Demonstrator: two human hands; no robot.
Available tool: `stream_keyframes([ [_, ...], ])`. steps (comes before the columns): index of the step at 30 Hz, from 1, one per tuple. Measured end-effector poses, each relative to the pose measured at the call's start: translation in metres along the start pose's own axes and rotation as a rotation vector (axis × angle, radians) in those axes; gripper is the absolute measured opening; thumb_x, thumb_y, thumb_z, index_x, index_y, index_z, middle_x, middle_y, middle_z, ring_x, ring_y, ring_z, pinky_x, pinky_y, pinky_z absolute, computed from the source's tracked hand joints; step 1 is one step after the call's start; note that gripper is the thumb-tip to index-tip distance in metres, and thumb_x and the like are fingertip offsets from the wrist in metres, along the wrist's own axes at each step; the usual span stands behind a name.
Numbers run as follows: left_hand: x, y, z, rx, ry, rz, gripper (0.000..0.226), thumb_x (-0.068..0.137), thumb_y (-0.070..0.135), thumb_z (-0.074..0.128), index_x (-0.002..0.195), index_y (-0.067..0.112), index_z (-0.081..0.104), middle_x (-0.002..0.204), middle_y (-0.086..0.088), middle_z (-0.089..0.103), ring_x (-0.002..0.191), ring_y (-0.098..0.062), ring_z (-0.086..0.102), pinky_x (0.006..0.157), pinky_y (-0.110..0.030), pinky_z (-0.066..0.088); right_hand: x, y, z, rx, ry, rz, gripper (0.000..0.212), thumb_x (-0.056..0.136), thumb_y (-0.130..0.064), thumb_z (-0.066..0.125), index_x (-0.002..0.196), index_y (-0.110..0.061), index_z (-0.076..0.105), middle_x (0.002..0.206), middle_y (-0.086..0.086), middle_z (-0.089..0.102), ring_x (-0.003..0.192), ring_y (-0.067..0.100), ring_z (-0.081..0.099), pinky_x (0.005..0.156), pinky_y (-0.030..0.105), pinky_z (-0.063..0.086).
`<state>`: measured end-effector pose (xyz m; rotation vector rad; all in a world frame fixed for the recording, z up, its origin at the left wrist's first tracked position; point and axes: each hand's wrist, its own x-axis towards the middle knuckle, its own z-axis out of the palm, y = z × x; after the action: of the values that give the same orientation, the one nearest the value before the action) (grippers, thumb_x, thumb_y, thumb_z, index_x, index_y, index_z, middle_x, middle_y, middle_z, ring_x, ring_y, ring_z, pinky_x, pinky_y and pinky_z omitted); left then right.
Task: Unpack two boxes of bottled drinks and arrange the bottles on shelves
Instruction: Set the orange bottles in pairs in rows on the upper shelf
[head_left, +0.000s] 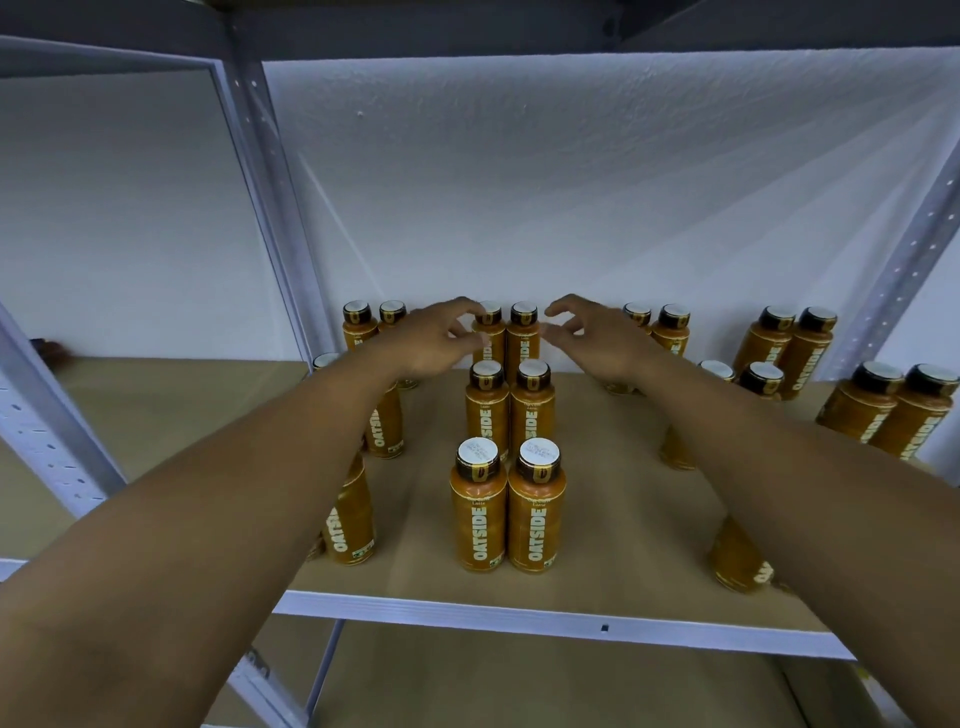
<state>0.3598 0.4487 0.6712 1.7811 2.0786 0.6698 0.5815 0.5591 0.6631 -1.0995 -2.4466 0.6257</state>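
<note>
Orange OATSIDE bottles with dark collars and white caps stand in pairs on the brown shelf board (613, 499). The middle column has a front pair (506, 512), a middle pair (511, 410) and a back pair (506, 335) near the wall. My left hand (434, 340) reaches to the left side of the back pair, its fingers loosely curled with tips at the left bottle's neck. Mirroring it, my right hand (595, 340) has curled fingertips just beside the right bottle. Neither hand wraps a bottle. My forearms hide parts of the side columns.
More bottle pairs stand left (384, 421), right (662, 327) and far right (891, 408). Grey metal uprights (270, 171) frame the shelf, with a white wall behind. A lower shelf board (545, 686) lies below the white front rail (519, 618).
</note>
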Motion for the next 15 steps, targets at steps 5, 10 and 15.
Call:
stream_keyframes([
  [5,0.026,-0.003,-0.014,0.076,0.069,0.017,0.054,0.1,0.04,0.064,0.149,0.034,0.042,0.144,-0.007,0.058,0.121,-0.027,0.059,0.092,-0.032,0.049,0.037,0.001,-0.01,-0.072,-0.025,-0.01,0.044,0.101,-0.047,0.058,0.14,-0.029,0.05,0.138,0.007,0.061,0.119,0.023,0.059,0.088,0.031,0.044],
  [10,0.056,-0.007,-0.008,0.09,0.038,0.01,0.06,0.098,0.036,0.068,0.151,0.031,0.04,0.148,-0.01,0.054,0.127,-0.026,0.056,0.091,-0.03,0.045,0.064,0.007,-0.004,-0.103,-0.074,0.013,0.056,0.096,-0.047,0.067,0.144,-0.031,0.045,0.145,0.008,0.054,0.123,0.025,0.056,0.089,0.031,0.043],
  [15,0.083,-0.005,0.007,0.135,-0.004,0.002,0.069,0.097,0.029,0.071,0.155,0.028,0.035,0.151,-0.012,0.05,0.126,-0.029,0.056,0.093,-0.032,0.046,0.085,0.023,0.004,-0.121,-0.115,0.051,0.067,0.093,-0.044,0.072,0.149,-0.03,0.038,0.146,0.009,0.053,0.12,0.024,0.055,0.089,0.032,0.044],
])
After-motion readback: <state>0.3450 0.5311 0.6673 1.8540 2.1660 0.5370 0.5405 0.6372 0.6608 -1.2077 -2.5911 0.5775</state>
